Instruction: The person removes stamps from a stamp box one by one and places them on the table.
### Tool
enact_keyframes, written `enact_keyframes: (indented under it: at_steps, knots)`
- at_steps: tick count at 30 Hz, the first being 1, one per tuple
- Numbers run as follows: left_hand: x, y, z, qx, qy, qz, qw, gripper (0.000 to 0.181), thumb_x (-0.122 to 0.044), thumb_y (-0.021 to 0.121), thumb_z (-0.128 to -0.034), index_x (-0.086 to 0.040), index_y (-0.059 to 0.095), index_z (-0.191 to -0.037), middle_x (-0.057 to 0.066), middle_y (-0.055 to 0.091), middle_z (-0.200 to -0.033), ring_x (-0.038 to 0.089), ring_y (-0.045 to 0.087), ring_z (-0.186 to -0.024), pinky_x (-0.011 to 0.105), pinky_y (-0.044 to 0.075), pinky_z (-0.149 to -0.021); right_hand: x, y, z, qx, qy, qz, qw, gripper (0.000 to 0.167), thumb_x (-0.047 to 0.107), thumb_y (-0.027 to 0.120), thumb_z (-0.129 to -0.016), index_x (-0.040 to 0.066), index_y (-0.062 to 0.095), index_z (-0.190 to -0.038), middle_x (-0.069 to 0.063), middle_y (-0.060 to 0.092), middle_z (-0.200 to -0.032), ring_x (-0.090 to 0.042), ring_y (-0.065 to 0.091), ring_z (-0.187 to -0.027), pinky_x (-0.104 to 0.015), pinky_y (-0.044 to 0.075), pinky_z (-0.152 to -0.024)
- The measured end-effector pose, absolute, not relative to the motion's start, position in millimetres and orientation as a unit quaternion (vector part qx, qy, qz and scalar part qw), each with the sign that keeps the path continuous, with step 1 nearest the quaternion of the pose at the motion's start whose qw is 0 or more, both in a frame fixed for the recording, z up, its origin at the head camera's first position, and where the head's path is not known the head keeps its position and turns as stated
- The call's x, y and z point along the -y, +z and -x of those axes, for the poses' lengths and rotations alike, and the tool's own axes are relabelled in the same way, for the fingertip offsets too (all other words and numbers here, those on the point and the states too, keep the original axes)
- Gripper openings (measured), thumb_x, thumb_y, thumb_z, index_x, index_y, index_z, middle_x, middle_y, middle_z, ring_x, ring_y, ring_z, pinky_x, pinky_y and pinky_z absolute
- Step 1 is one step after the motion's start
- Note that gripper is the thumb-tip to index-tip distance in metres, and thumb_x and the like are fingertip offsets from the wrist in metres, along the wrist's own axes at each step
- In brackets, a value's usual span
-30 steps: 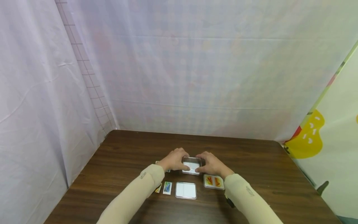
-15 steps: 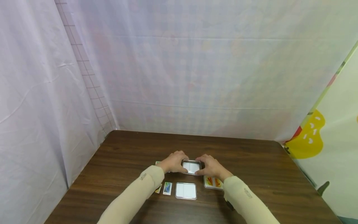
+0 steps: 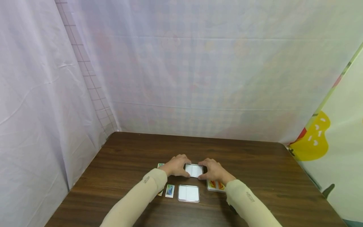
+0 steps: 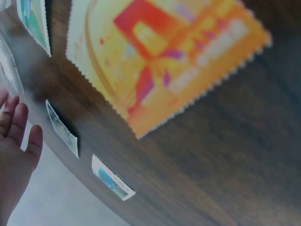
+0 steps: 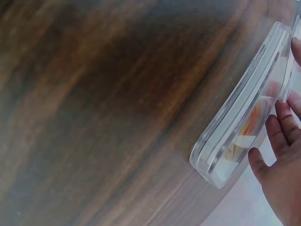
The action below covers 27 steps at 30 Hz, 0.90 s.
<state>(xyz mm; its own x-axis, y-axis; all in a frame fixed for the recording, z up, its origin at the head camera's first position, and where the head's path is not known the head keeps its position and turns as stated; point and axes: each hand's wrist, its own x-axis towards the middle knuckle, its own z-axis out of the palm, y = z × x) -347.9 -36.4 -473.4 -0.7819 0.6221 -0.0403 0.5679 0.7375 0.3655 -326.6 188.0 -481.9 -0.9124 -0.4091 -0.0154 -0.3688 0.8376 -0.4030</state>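
Note:
Between the two hands in the head view lies a clear case [image 3: 194, 170] with white inside. My left hand [image 3: 176, 165] grips its left side, thumb at the near corner and fingers at the far one. The right side is gripped the same way by my right hand [image 3: 213, 170]. The left wrist view shows the left hand [image 4: 16, 150] with its fingertips at a clear edge. Fingers of the right hand [image 5: 282, 155] appear beside a clear case of orange-red pictures [image 5: 249, 117] in the right wrist view.
A second clear case with white inside [image 3: 188, 193] lies nearer on the brown table [image 3: 255, 157]. Left of it is a blue-green stamp [image 3: 169, 191], with others partly under the left arm. The picture case [image 3: 216, 186] sits by the right wrist.
The clear piece between the hands has come down from a raised, tilted position and now looks flat. Both hands have shifted slightly toward the near side.

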Motion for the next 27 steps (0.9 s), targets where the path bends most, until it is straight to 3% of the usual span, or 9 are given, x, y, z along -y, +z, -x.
enact_keyframes:
  at_steps: [27]
  knots:
    - [33.6, -475.2, 345.8, -0.933, 0.154, -0.315, 0.078, 0.063, -0.041, 0.078, -0.0827, -0.011, 0.06, -0.135, 0.003, 0.055, -0.127, 0.021, 0.049, -0.122, 0.041, 0.036, -0.106, -186.7, -482.6, 323.7, -0.963, -0.178, 0.198, 0.04, 0.063, 0.032, 0.085, -0.077, 0.004, 0.063, -0.129, -0.01, 0.059, -0.119, -0.032, 0.052, -0.115, -0.06, 0.037, -0.098]
